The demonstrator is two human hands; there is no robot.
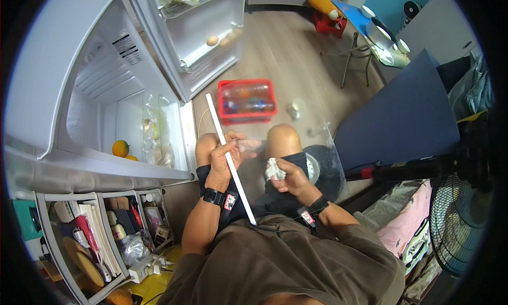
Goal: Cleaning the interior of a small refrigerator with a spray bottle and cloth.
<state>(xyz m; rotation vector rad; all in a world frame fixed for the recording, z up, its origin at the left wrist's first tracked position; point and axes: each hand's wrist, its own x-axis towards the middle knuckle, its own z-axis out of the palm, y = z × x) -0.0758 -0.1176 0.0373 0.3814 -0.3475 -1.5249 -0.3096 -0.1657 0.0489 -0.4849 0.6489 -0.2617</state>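
Observation:
A transparent refrigerator shelf with a white edge strip [230, 162] lies across my lap, seen nearly through. My left hand [232, 154] grips it at the white strip, with its fingers partly behind the clear panel. In my right hand [287, 176] is a crumpled whitish cloth or tissue [274, 170], held over the clear panel near my knee. To the left stands an open refrigerator [119, 102], with orange fruits [120, 148] and plastic-bagged food [156, 134] low inside. Eggs [212, 40] rest in a rack of its open door [202, 27].
A red basket of plastic bottles [247, 118] stands on the floor ahead. A storage rack [99, 195] is at lower left, a black fan [456, 221] at right. A folding table [357, 21] with bowls and a pot stands beyond a dark blue panel [401, 110].

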